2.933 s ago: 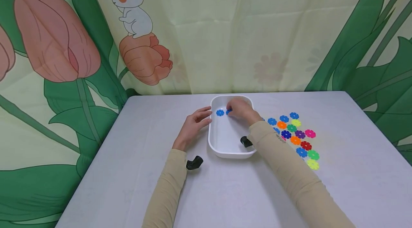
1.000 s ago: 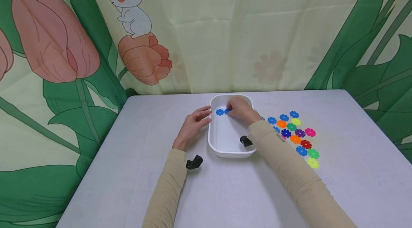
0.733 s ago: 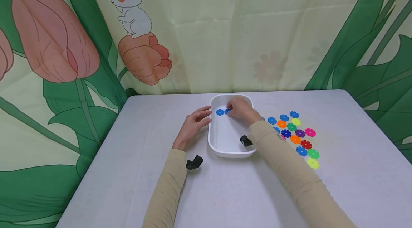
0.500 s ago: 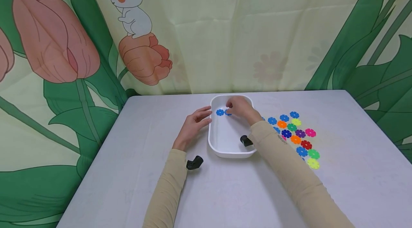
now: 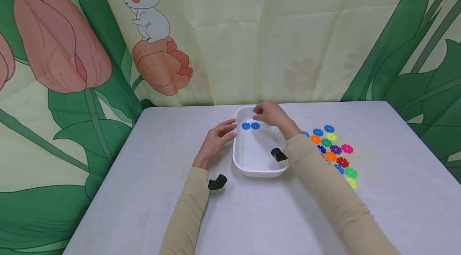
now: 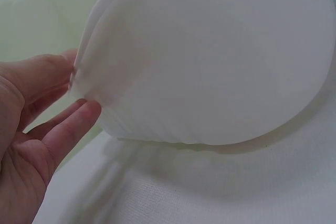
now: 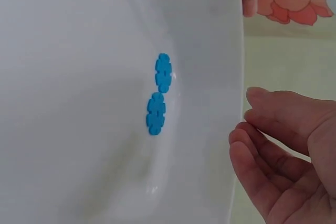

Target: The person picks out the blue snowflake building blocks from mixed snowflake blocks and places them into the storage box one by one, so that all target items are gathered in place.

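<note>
Two blue flower-shaped discs lie side by side on the floor of a white tray, near its far end. My left hand touches the tray's left wall with fairly straight fingertips; the left wrist view shows them against the outer wall. Over the far right part of the tray is my right hand, its fingers loosely bent and holding nothing. In the right wrist view the right hand appears apart from both blue discs.
Right of the tray lie several loose flower discs in blue, orange, green, purple, pink, red and yellow on a white tabletop. My right sleeve covers some of them. A patterned curtain hangs behind the table.
My right hand has let go of the second blue disc and risen up and back from it. Both discs now show whole, side by side. The left hand has not moved.
</note>
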{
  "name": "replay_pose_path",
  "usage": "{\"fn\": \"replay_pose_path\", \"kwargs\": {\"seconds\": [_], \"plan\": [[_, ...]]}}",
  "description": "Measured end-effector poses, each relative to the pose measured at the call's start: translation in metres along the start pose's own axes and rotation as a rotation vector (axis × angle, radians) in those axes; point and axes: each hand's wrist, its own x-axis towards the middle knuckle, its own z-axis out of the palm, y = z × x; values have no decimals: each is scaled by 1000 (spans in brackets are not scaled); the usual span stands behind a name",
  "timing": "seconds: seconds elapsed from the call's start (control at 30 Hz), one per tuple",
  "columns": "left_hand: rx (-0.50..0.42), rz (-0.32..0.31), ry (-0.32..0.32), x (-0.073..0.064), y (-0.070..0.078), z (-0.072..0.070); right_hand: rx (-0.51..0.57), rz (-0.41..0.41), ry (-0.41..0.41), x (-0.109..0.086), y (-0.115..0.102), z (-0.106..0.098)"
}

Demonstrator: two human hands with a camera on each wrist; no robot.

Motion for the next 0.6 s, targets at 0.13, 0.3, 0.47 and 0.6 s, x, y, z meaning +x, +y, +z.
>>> {"fn": "replay_pose_path", "kwargs": {"seconds": [0.13,0.3,0.47,0.6], "plan": [[1,0,3,-1,0,0,25,-14,24,-7,1,-11],[5,13,7,-1,1,1,65,1,54,-21,5,-24],[4,14,10,-1,1,2,84,5,84,-37,9,-33],[8,14,15,-1,0,0,75,3,104,-51,13,-40]]}}
